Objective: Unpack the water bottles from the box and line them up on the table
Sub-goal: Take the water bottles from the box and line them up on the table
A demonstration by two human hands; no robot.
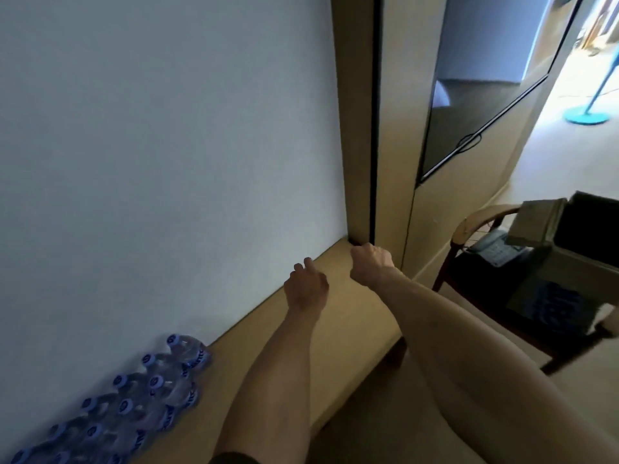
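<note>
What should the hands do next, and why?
Probably reach right to the open box on the chair for another bottle. Both the left hand and the right hand hold nothing above the table, bottles already stand along the wall, and the table's far end has room. Whether bottles remain inside the box can't be seen.

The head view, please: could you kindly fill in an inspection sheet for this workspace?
Surface: tan table along the wall.
Job's things: water bottles in two rows at the near left; open box on the chair.
Clutter: telephone on the chair.
Hands: left hand loosely open; right hand curled, holding nothing visible.
Cables: loop under the wall screen.
Surroundings: teal stand base on the floor.
</note>
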